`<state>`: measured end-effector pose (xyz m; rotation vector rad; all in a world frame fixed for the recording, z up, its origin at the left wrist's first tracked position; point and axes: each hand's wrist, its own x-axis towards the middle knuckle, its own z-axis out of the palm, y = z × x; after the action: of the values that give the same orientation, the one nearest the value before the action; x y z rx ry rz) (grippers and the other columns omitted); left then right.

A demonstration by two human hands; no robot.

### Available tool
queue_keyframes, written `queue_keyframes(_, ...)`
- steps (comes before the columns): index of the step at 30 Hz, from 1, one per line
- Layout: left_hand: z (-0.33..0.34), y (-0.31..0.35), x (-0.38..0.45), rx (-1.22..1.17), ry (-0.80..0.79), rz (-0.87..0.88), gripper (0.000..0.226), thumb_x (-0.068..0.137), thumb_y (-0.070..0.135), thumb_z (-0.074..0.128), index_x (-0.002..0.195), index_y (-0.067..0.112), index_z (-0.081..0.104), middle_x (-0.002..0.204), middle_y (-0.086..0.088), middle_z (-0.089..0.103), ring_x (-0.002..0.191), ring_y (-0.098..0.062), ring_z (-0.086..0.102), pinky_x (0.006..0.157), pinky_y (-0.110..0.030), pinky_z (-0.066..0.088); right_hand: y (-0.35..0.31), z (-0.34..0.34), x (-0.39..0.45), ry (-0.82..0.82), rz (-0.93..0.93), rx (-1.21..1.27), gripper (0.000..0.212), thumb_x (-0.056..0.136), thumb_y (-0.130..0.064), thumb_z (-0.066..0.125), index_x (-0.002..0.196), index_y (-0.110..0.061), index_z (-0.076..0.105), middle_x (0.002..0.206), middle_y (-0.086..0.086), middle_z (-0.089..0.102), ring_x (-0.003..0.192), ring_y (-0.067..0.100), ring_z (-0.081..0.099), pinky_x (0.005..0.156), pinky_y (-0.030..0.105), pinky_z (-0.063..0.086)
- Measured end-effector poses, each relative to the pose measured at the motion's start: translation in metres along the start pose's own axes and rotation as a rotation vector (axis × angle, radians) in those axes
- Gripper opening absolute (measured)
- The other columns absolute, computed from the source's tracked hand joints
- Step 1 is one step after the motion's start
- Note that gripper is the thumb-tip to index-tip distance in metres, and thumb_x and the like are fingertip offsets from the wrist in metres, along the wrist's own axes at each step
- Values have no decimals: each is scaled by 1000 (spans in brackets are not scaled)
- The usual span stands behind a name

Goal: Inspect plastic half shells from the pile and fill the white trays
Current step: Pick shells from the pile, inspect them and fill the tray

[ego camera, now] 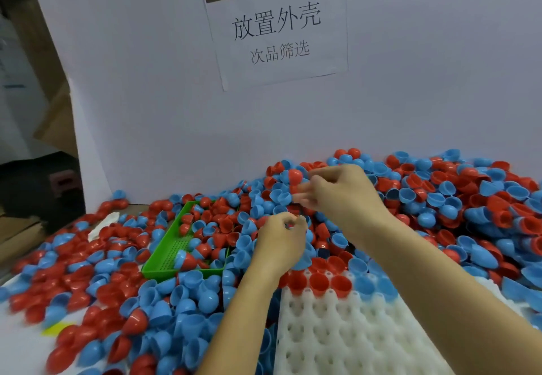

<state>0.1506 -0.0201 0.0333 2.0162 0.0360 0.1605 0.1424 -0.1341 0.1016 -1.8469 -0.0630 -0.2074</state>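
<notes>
A big pile of red and blue plastic half shells [440, 198] covers the table. My right hand [340, 195] is raised over the pile's middle and pinches a red half shell [294, 177] at its fingertips. A blue shell [280, 196] lies just below it. My left hand [280, 242] hovers nearer to me with its fingers curled round a small red piece [289, 223], mostly hidden. The white foam tray [337, 336] lies under my forearms. Red shells [319, 282] and blue shells [365, 286] sit in its far pockets.
A green perforated tray [164, 259] left of my hands holds several loose shells. A white board with a printed paper sign [275, 31] stands upright behind the pile. Shells also spread over the table's left and near side [96, 281]. A yellow scrap [57, 328] lies at the near left.
</notes>
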Motion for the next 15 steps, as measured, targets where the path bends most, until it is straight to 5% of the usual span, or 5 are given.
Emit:
queue_keyframes(3, -3, 4, -3, 42, -17, 16, 56, 97, 13, 47, 44, 26, 41, 35, 14, 33, 38, -6, 34, 42, -17, 25, -27, 26, 5, -123, -89, -111, 41, 93, -9, 49, 127, 15, 49, 122, 35, 60, 110, 46, 62, 87, 62, 53)
queue_keyframes(5, -6, 5, -1, 30, -31, 5, 61, 96, 7, 42, 38, 26, 38, 31, 12, 29, 32, -6, 31, 36, -13, 22, -17, 25, 3, -77, -149, -174, 39, 95, -11, 47, 130, 2, 56, 120, 21, 68, 103, 31, 70, 85, 43, 60)
queue_keyframes(8, -7, 5, -1, -48, 6, 11, 47, 100, 13, 40, 57, 27, 51, 44, 17, 44, 46, -2, 40, 44, -13, 28, 20, 11, -9, 36, -228, -229, 33, 98, -12, 47, 126, -16, 64, 99, -5, 70, 70, -3, 64, 54, 7, 47)
queue_keyframes(11, -5, 10, -2, -160, 27, 30, 34, 104, 21, 40, 87, 22, 69, 88, 15, 66, 84, 2, 57, 64, -17, 38, 62, -3, -22, 34, -212, -145, 23, 98, -12, 55, 112, -24, 69, 81, -6, 70, 51, -3, 58, 46, 11, 42)
queue_keyframes(15, -2, 11, -2, -162, 33, 45, 34, 105, 28, 39, 92, 23, 69, 89, 5, 69, 84, -4, 61, 66, -21, 41, 81, -17, -28, -42, -192, -57, 14, 95, -21, 65, 94, -34, 71, 75, -6, 72, 64, 7, 67, 59, 16, 50)
